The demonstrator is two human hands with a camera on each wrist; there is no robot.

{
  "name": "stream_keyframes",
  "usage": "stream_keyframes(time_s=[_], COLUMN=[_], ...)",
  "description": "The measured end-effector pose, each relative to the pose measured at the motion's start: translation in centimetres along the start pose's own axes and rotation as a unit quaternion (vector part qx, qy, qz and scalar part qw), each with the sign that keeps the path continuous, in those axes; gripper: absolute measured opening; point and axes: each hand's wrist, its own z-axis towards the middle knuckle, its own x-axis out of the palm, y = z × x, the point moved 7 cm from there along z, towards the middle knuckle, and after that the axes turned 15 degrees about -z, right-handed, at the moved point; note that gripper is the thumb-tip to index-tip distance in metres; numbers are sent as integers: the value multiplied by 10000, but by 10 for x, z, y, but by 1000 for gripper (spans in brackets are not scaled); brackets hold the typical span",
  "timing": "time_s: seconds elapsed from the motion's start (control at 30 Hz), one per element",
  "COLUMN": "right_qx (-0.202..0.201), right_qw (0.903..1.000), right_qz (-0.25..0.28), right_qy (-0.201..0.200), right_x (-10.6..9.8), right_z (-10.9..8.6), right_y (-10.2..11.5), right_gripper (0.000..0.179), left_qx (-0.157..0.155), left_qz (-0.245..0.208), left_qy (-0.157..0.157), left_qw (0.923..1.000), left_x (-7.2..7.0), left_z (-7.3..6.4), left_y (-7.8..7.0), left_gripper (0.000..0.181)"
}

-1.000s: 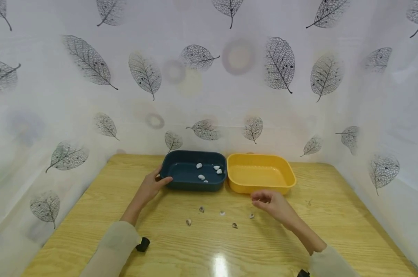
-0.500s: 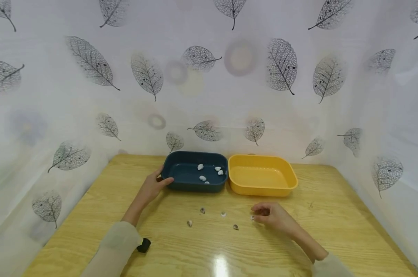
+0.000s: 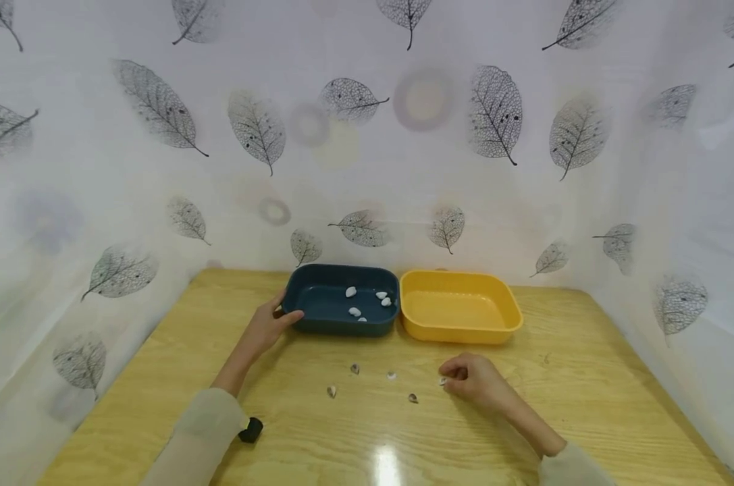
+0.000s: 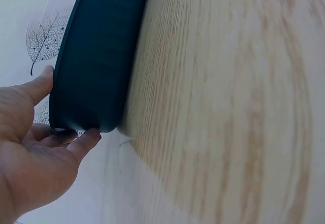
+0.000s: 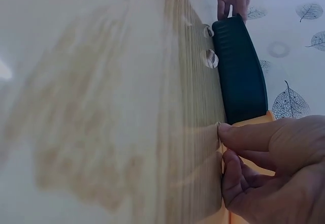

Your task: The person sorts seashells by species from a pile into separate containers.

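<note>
My left hand (image 3: 266, 325) holds the left end of the dark blue plastic basin (image 3: 342, 329), thumb at its front rim and fingers round the end wall. In the left wrist view the basin (image 4: 94, 56) lies between thumb and fingertips. Several white, shell-like pieces (image 3: 354, 312) lie inside it. Below the yellow basin (image 3: 460, 335), my right hand (image 3: 479, 381) has thumb and curled fingers at a small pale seashell (image 3: 442, 382) on the table. The right wrist view shows its thumb tip against the seashell's edge.
Several other small seashells lie on the wooden table (image 3: 318, 445), among them a brown one (image 3: 412, 398), a white one (image 3: 391, 375) and one farther left (image 3: 332, 391). The basins stand side by side before a leaf-printed curtain (image 3: 367, 169).
My right hand has come down from the yellow basin's front edge to the seashell, and its thumb and fingers have drawn closer round it. My left hand stays on the dark blue basin.
</note>
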Motion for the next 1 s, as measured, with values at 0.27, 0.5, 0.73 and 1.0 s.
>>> stream_keyframes(time_s=[0.27,0.5,0.73,1.0], right_qx=[-131,-222,-306,-93], right_qw=[9986,9968,9947,9982], right_qz=[-483,-743,-955,-594], right_qy=[-179,-217,-234,1], right_x=[1,0,0,2], right_z=[0,-2,-1,2], right_y=[2,7,12,5], right_gripper=[9,4,7,7], left_qx=[108,79,131,63], left_qz=[-24,-68,-43,-61], left_qy=[7,31,20,23], left_qw=[9999,9999,9999,10000], left_x=[-2,-1,0,0], left_z=[0,-1,0,0], left_y=[-1,0,0,1], left_gripper=[80,82,79,80])
